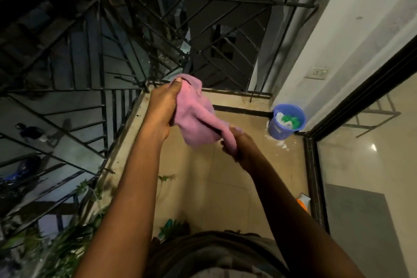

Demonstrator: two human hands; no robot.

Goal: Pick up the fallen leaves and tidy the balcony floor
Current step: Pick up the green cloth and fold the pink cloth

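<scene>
A pink cloth (196, 117) stretches between my two hands above the balcony floor (225, 178). My left hand (163, 106) grips its upper end near the railing corner. My right hand (239, 149) grips the lower end, fingers curled round it. A thin leafy stem (165, 178) lies on the beige tiles below my left forearm. More green leaves (171, 227) lie near my body at the bottom.
A blue bucket (279, 130) with white and green things inside stands in the far right corner, white spill beside it. Black metal railing (126, 97) runs along the left and far sides. Potted greenery (67, 237) sits lower left. An orange-white item (302, 202) lies by the black door frame (312, 178).
</scene>
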